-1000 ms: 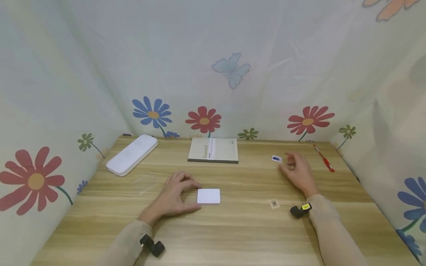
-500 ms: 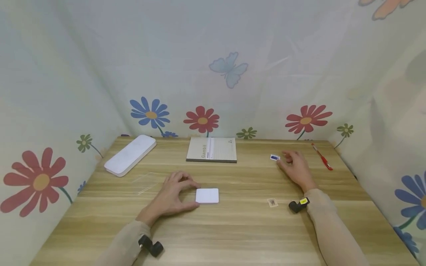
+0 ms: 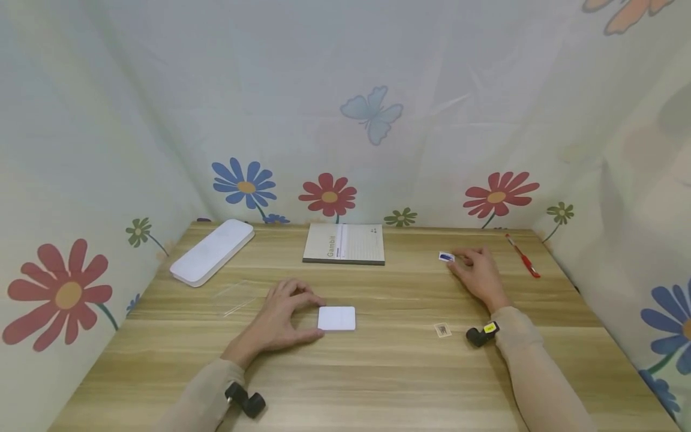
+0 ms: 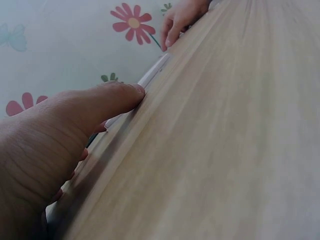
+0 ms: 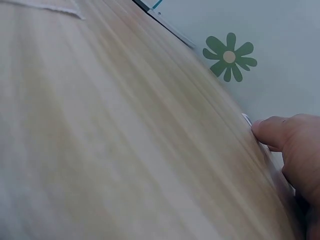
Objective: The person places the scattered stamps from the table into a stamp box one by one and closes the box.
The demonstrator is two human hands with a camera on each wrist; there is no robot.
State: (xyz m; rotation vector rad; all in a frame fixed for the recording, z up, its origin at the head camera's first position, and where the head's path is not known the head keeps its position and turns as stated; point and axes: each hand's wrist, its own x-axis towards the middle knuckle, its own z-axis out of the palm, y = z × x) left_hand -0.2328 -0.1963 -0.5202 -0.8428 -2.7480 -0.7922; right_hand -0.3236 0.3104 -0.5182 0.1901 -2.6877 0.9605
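Observation:
My left hand (image 3: 283, 315) holds a small white card (image 3: 337, 318) by its left side, thumb at the near corner and index finger at the far one. The card lies flat on the table; in the left wrist view my thumb (image 4: 132, 94) rests against its edge. At the right, my right hand (image 3: 477, 275) pinches the right edge of a blue-and-white stamp (image 3: 445, 257) between thumb and index finger. Only a sliver of that stamp (image 5: 246, 118) shows in the right wrist view. A second, beige stamp (image 3: 442, 330) with a dark picture lies nearer, left of the right wrist.
A notebook (image 3: 344, 243) lies at the back middle of the wooden table (image 3: 378, 384). White pencil case (image 3: 213, 252) at the back left, with a thin clear plastic sheet (image 3: 237, 297) in front of it. A red pen (image 3: 522, 256) lies at the back right.
My right thumb and index finger have closed in on the right edge of the blue-and-white stamp. My left hand and the white card stay in place.

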